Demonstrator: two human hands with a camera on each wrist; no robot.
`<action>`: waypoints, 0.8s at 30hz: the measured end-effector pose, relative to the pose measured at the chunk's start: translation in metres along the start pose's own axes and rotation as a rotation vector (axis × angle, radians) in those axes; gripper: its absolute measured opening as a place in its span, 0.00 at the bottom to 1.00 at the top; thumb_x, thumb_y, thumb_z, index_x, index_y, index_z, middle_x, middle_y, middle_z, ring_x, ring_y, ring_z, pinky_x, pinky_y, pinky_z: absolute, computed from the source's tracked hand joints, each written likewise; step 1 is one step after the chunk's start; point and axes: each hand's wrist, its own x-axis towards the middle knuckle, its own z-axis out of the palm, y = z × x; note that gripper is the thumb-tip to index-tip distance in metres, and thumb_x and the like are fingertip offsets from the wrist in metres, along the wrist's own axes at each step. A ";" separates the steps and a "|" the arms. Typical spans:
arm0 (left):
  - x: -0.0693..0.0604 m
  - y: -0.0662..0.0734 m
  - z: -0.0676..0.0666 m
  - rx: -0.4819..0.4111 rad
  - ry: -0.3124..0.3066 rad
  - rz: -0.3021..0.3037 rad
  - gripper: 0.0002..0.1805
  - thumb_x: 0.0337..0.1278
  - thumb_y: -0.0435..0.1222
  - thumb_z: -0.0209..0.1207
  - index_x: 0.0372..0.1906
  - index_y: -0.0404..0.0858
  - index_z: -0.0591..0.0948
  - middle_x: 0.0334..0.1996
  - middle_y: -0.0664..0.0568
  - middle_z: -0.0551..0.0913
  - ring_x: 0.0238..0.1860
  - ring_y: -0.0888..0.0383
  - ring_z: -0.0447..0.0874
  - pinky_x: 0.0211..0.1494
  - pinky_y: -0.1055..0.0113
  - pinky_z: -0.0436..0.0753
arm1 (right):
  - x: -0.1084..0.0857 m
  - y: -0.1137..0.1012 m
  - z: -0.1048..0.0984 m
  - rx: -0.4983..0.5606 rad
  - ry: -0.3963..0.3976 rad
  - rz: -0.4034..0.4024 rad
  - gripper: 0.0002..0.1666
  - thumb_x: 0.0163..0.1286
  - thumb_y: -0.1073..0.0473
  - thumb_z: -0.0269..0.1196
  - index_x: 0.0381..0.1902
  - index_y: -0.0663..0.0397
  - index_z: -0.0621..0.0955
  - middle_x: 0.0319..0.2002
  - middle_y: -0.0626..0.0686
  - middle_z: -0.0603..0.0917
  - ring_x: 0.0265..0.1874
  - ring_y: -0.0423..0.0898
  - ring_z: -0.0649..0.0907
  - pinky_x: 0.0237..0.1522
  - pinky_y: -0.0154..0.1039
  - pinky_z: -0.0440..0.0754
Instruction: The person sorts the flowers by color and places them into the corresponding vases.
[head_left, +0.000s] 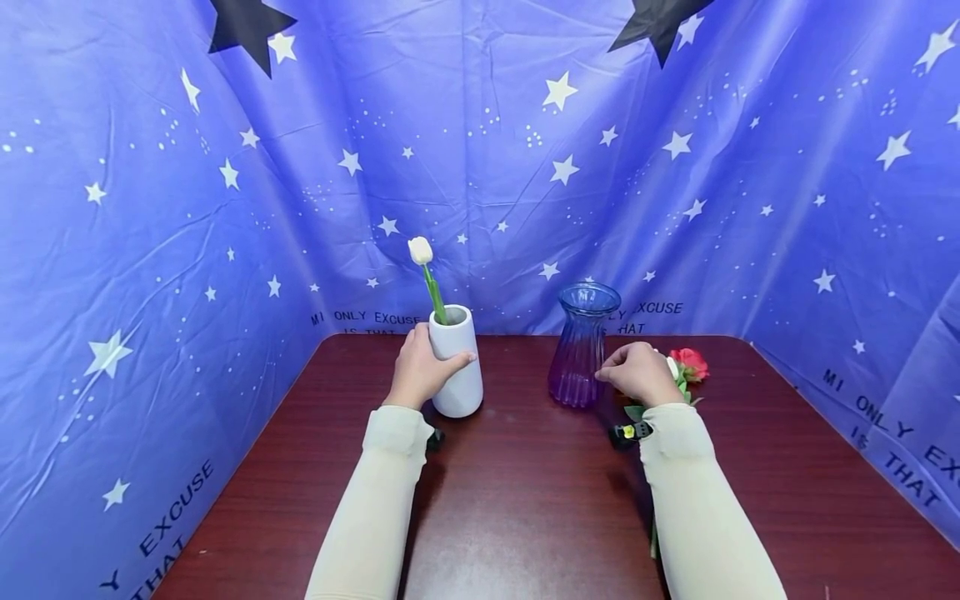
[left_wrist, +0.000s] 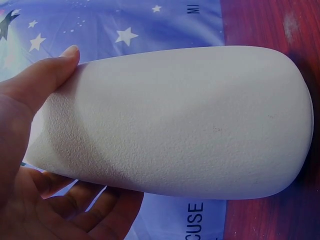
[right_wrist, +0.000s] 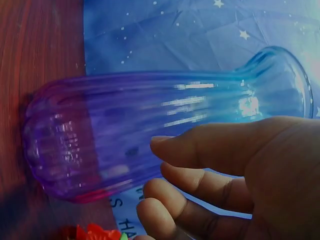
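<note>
My left hand point(head_left: 422, 367) grips a white vase point(head_left: 461, 379) near its top, thumb on one side and fingers on the other. The vase stands upright, and a white tulip point(head_left: 421, 251) leans out of its mouth. A ribbed glass vase point(head_left: 579, 358), blue above and purple below, is upright to the right of it. Close beside the glass vase is my right hand point(head_left: 643, 372), its fingers loosely bent; the right wrist view shows nothing between thumb and fingertips. Whether they touch the glass I cannot tell.
A red flower point(head_left: 692, 365) and a white bloom point(head_left: 672, 367) lie on the table behind my right hand, partly covered by it and the sleeve. A dark red wooden table point(head_left: 517, 508) carries everything. Blue star-printed cloth point(head_left: 480, 150) hangs around the back and sides.
</note>
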 end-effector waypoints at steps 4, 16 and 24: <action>0.001 -0.001 0.000 0.002 0.003 0.007 0.46 0.46 0.60 0.76 0.63 0.38 0.71 0.50 0.46 0.78 0.51 0.46 0.82 0.54 0.46 0.85 | -0.002 0.005 -0.003 -0.014 0.006 0.027 0.12 0.63 0.50 0.72 0.33 0.54 0.89 0.30 0.51 0.87 0.33 0.50 0.82 0.30 0.39 0.76; 0.000 -0.001 0.000 0.002 0.005 0.010 0.46 0.45 0.61 0.75 0.63 0.38 0.71 0.50 0.46 0.78 0.52 0.46 0.82 0.53 0.46 0.85 | -0.001 0.026 -0.004 -0.127 0.007 0.056 0.20 0.59 0.53 0.72 0.14 0.51 0.77 0.16 0.47 0.76 0.24 0.50 0.78 0.31 0.46 0.77; 0.001 -0.002 0.001 0.008 0.015 0.015 0.46 0.44 0.61 0.76 0.62 0.38 0.72 0.50 0.45 0.78 0.51 0.45 0.82 0.53 0.46 0.85 | -0.002 0.038 -0.004 -0.190 -0.048 0.131 0.23 0.54 0.51 0.76 0.33 0.66 0.83 0.38 0.66 0.83 0.38 0.62 0.80 0.42 0.57 0.82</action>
